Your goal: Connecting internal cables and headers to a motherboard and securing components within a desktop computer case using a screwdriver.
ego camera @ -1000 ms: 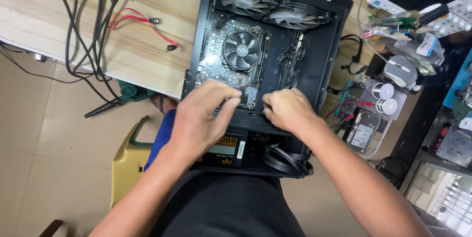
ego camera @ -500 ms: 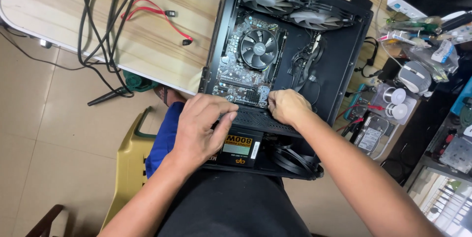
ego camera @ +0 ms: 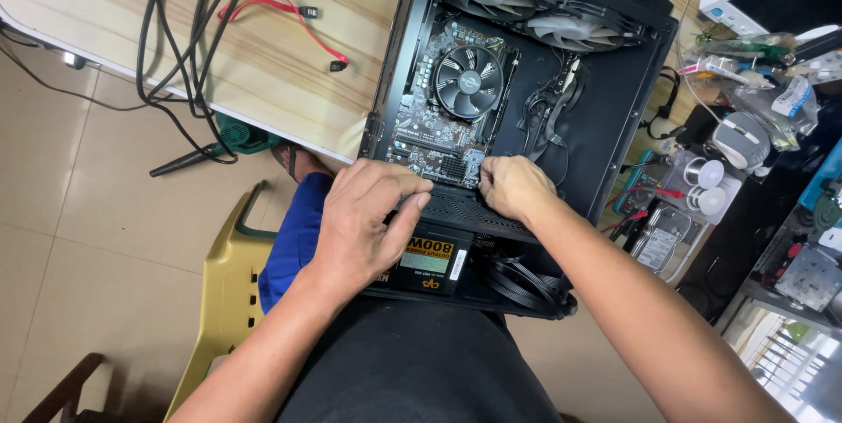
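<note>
An open black computer case lies on its side, half on a wooden table and half over my lap. Inside sit a motherboard with a round cooler fan and two large case fans at the far end. My left hand rests on the perforated black shroud above the power supply, fingers curled over its edge. My right hand is closed at the motherboard's near edge, fingertips pinched by the connectors; what it pinches is hidden.
Black cables and a red data cable lie on the wooden table. A cluttered bench at right holds a mouse, tape rolls and a hard drive. I sit on a yellow plastic chair.
The view has shifted, so the case sits further right and up. My left hand slid back toward the power supply edge; my right hand stayed at the motherboard's near edge.
</note>
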